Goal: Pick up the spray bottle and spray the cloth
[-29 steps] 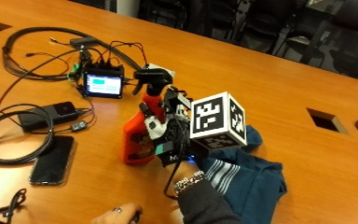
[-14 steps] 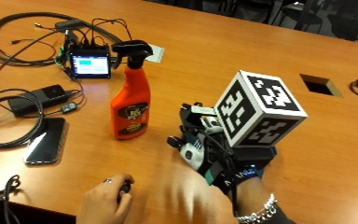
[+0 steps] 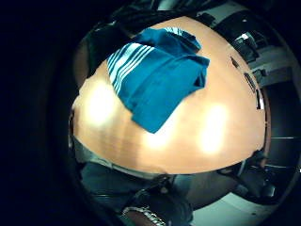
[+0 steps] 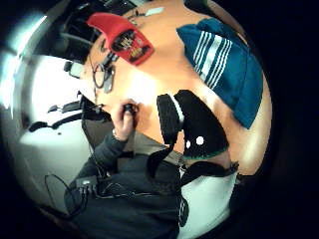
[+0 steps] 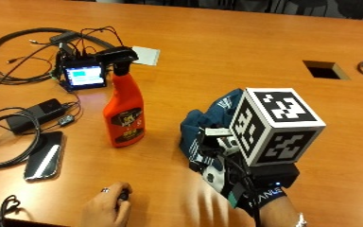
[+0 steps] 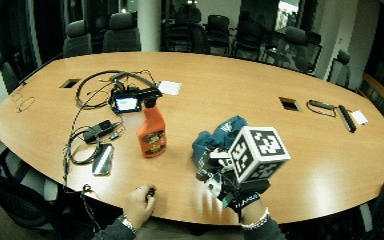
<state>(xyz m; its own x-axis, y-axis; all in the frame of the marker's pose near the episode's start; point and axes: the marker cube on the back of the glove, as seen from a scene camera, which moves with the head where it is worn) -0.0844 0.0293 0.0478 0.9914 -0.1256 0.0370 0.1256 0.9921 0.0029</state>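
Outside view: the orange spray bottle with a black trigger head stands upright on the wooden surface, toward the person's near edge, apart from both hands. Just beside it, on the far side, sits a small lit screen among black cables; a phone and a black power brick lie nearer the edge. The blue striped cloth lies bunched beside the bottle, with the gloved right hand raised above its near end, holding nothing; whether its fingers are straight or curled I cannot tell. The bare left hand rests at the near edge, pinching a small dark object.
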